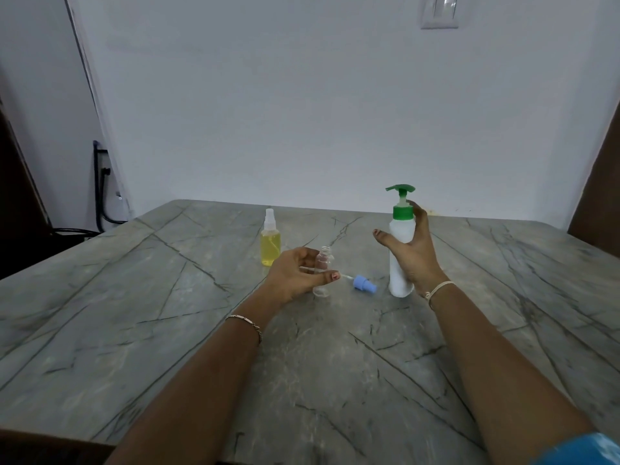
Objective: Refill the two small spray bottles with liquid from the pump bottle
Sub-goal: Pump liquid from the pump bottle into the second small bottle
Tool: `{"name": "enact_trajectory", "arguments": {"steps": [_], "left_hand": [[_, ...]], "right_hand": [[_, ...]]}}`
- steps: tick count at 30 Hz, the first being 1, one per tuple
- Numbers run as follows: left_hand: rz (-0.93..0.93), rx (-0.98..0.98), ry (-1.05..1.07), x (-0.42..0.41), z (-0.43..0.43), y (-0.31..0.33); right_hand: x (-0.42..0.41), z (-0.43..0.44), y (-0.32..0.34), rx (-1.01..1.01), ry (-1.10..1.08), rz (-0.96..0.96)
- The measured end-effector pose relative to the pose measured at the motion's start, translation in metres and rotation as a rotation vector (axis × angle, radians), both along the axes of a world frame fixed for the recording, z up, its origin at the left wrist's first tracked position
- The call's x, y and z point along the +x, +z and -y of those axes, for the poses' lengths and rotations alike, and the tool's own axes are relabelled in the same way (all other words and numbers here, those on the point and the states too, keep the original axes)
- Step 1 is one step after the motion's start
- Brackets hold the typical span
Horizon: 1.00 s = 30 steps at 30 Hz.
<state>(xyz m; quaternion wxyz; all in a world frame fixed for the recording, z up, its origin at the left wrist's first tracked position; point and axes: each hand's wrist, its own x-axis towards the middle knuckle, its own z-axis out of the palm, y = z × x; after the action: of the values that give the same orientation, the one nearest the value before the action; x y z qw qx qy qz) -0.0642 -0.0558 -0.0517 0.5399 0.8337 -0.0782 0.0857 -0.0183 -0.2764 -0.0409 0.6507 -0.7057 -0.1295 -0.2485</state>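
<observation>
A white pump bottle [401,229] with a green pump head stands upright on the grey marble table [151,297]. My right hand [417,256] wraps it from the right, fingers behind and thumb across the front. A small clear spray bottle [324,261], uncapped and looking empty, stands left of it. My left hand [297,275] curls round this bottle, thumb across its front. Its blue spray cap [364,284] with dip tube lies on the table between the two bottles. A second small spray bottle [270,245], holding yellow liquid and capped, stands behind my left hand.
A white wall runs close behind the table's far edge. A black cable and bracket [100,189] hang at the far left. Dark furniture edges [600,182] flank both sides. Wide bare tabletop lies in front of and beside my arms.
</observation>
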Motion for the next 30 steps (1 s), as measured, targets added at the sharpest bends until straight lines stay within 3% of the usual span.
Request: {"name": "enact_trajectory", "arguments": {"steps": [5,9,15,20,30], "left_hand": [[0.009,-0.042,-0.002,-0.002,-0.001,0.001],[0.017,-0.071,-0.002,-0.005,-0.002,0.002],[0.02,-0.145,-0.01,-0.007,-0.001,0.004],[0.017,-0.172,-0.025,-0.009,0.001,0.008],[0.021,-0.21,-0.034,-0.01,0.004,0.008]], "right_hand": [[-0.016,-0.001,0.012,-0.331,-0.014,0.132],[-0.033,-0.004,0.024,-0.712,-0.029,0.229],[-0.045,-0.008,0.029,-1.147,-0.094,0.207],[-0.045,-0.012,0.029,-1.304,-0.15,0.221],[-0.048,-0.022,0.033,-1.364,-0.185,0.258]]}}
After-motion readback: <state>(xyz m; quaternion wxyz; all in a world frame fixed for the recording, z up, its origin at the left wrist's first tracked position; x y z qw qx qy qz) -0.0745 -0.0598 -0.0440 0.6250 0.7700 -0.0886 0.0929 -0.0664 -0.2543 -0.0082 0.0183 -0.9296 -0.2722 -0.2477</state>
